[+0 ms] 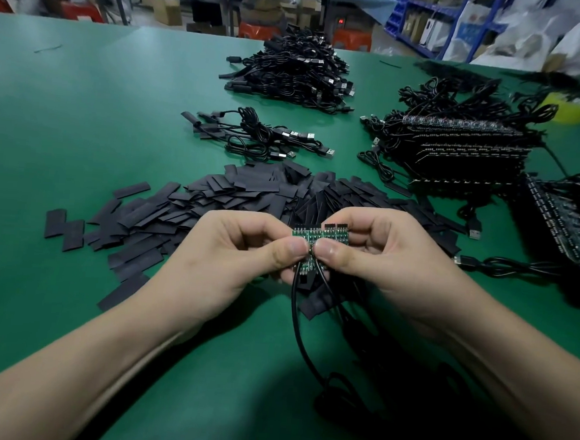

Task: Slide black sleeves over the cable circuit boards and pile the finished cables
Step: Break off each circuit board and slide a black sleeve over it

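Your left forearm [83,360] and right forearm [512,355] enter from the bottom edge and meet over the green table [83,119].

1. Grip, left hand [245,247]: thumb and curled fingers pinch the left part of a small green panel of circuit boards [320,235].
2. Grip, right hand [382,257]: thumb and curled fingers pinch the right part of the same panel. Both thumb tips lie just beside each other on the near face, and the panel is held above the table.
3. Black cables [297,320] hang from the panel's lower edge, run down toward you and gather on the table in the shadow between your arms.
4. Directly behind your hands lies the loose heap of flat black sleeves [235,195]; some strays lie apart on its left.
5. Beyond the heap sits a small group of sleeved cables [253,134], USB plugs pointing right.
6. Farther back stands the large pile of sleeved cables [292,72].
7. To your right, stacked board panels [465,153] with their cables attached lie on the table. A second stack [566,218] sits at the right edge.
8. A yellow roll [567,107] lies behind the stacks.
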`<state>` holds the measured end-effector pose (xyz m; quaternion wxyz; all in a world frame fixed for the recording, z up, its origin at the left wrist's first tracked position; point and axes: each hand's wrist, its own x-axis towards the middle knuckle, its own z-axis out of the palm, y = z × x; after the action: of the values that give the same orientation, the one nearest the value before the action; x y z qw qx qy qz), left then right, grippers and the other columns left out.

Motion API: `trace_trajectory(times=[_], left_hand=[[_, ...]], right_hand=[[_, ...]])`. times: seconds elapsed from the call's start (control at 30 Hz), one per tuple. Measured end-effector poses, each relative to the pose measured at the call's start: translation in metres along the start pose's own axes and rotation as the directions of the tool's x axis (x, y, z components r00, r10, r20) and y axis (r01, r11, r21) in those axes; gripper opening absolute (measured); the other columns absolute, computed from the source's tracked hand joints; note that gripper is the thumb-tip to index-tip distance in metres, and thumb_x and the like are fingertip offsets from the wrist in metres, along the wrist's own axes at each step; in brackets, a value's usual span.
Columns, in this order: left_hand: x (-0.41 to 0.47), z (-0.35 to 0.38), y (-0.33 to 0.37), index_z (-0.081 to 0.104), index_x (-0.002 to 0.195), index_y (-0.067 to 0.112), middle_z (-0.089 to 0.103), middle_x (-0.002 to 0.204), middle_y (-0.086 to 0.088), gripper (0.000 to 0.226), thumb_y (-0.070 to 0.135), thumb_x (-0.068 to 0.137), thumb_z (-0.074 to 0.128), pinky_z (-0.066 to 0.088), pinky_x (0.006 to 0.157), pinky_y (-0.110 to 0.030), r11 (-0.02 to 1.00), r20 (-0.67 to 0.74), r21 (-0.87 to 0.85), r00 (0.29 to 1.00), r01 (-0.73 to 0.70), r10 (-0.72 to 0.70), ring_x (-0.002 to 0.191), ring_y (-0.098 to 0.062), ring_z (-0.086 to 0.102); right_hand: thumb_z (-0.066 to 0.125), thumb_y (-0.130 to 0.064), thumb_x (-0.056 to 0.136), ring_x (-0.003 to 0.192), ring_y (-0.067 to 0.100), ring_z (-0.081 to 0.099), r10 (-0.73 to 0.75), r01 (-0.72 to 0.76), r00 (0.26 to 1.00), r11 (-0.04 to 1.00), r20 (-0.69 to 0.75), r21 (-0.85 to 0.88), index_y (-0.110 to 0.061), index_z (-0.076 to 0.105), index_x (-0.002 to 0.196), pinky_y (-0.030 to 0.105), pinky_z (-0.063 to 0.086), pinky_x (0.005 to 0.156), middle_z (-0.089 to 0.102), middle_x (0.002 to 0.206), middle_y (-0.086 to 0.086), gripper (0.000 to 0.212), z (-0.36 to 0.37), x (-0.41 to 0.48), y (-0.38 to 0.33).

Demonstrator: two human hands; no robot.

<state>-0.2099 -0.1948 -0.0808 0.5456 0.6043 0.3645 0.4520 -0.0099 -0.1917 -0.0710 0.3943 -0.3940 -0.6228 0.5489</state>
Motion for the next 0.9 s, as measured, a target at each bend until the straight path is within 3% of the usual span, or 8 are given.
trace_trajectory(times=[0.13, 0.27, 0.4, 0.5, 0.57, 0.67, 0.77, 0.9], left_hand=[[-0.001, 0.002, 0.002, 0.076, 0.068, 0.016, 0.067, 0.060, 0.001, 0.011, 0.022, 0.076, 0.071, 0.044, 0.059, -0.008, 0.998, 0.020, -0.061, 1.000, 0.004, -0.002, 0.055, -0.001, 0.059], [0.001, 0.004, 0.002, 0.075, 0.070, 0.017, 0.068, 0.060, -0.001, 0.013, 0.028, 0.075, 0.072, 0.046, 0.060, -0.009, 1.000, 0.013, -0.014, 1.000, 0.003, -0.003, 0.056, -0.004, 0.060], [0.003, -0.001, 0.001, 0.075, 0.067, 0.020, 0.066, 0.060, -0.002, 0.018, 0.038, 0.071, 0.074, 0.046, 0.056, -0.013, 0.999, -0.085, -0.049, 0.996, 0.025, -0.029, 0.053, -0.006, 0.056], [0.004, -0.006, 0.001, 0.077, 0.071, 0.020, 0.066, 0.062, -0.003, 0.020, 0.039, 0.071, 0.075, 0.048, 0.056, -0.017, 0.999, -0.145, -0.048, 0.989, 0.000, -0.007, 0.055, -0.011, 0.057], [0.005, -0.006, 0.001, 0.076, 0.070, 0.017, 0.063, 0.059, 0.000, 0.022, 0.039, 0.071, 0.075, 0.046, 0.054, -0.015, 0.999, -0.157, -0.001, 0.987, -0.039, 0.039, 0.053, -0.009, 0.054], [0.005, -0.005, 0.000, 0.073, 0.071, 0.007, 0.061, 0.056, 0.002, 0.030, 0.038, 0.071, 0.075, 0.046, 0.053, -0.014, 0.996, -0.174, 0.037, 0.981, -0.081, 0.086, 0.052, -0.005, 0.053], [0.005, -0.003, 0.000, 0.073, 0.070, 0.008, 0.064, 0.058, 0.000, 0.026, 0.034, 0.071, 0.076, 0.047, 0.054, -0.015, 0.993, -0.199, 0.054, 0.973, -0.104, 0.113, 0.052, -0.007, 0.056], [0.005, -0.001, 0.000, 0.070, 0.080, 0.008, 0.072, 0.064, -0.002, 0.025, 0.026, 0.064, 0.078, 0.049, 0.055, -0.015, 0.995, -0.227, -0.023, 0.970, -0.095, 0.087, 0.053, -0.007, 0.062]], right_hand=[[0.077, -0.021, 0.085, 0.084, 0.024, 0.070, 0.034, -0.036, 0.999, 0.999, 0.035, 0.034, -0.011, 0.074, 0.093, 0.035, 0.059, 0.082, 0.076, 0.094, 0.019, 0.014, -0.002, 0.001, -0.001], [0.078, -0.024, 0.081, 0.073, 0.009, 0.069, 0.040, -0.039, 0.994, 0.999, 0.100, -0.020, -0.016, 0.077, 0.088, 0.016, 0.053, 0.067, 0.077, 0.086, 0.006, 0.010, -0.016, 0.004, -0.008], [0.080, -0.033, 0.074, 0.075, 0.008, 0.067, 0.042, -0.042, 0.993, 0.999, 0.109, -0.008, -0.022, 0.079, 0.089, 0.015, 0.053, 0.072, 0.076, 0.086, 0.002, 0.018, -0.031, 0.004, -0.009], [0.083, -0.042, 0.075, 0.075, 0.008, 0.065, 0.038, -0.026, 0.998, 0.972, 0.047, -0.235, -0.023, 0.078, 0.088, 0.019, 0.052, 0.071, 0.075, 0.082, 0.006, 0.024, -0.042, 0.005, -0.012], [0.080, -0.054, 0.070, 0.074, 0.012, 0.064, 0.019, -0.033, 0.999, 0.874, -0.034, -0.485, -0.024, 0.076, 0.091, 0.026, 0.050, 0.072, 0.074, 0.087, 0.011, 0.037, -0.049, 0.004, -0.017], [0.069, -0.067, 0.068, 0.082, -0.004, 0.062, -0.177, 0.014, 0.975, 0.660, -0.136, -0.751, -0.036, 0.074, 0.098, 0.010, 0.045, 0.073, 0.069, 0.092, -0.012, 0.044, -0.047, 0.000, -0.019], [0.063, -0.067, 0.081, 0.101, 0.002, 0.059, -0.307, 0.141, 0.950, 0.582, -0.056, -0.801, -0.035, 0.075, 0.100, 0.022, 0.045, 0.088, 0.063, 0.102, -0.015, 0.039, -0.021, 0.000, -0.017], [0.060, -0.061, 0.085, 0.092, 0.004, 0.065, -0.230, 0.187, 0.973, 0.674, 0.038, -0.715, -0.034, 0.074, 0.090, 0.030, 0.050, 0.083, 0.068, 0.089, -0.016, 0.031, 0.008, -0.001, -0.013]])
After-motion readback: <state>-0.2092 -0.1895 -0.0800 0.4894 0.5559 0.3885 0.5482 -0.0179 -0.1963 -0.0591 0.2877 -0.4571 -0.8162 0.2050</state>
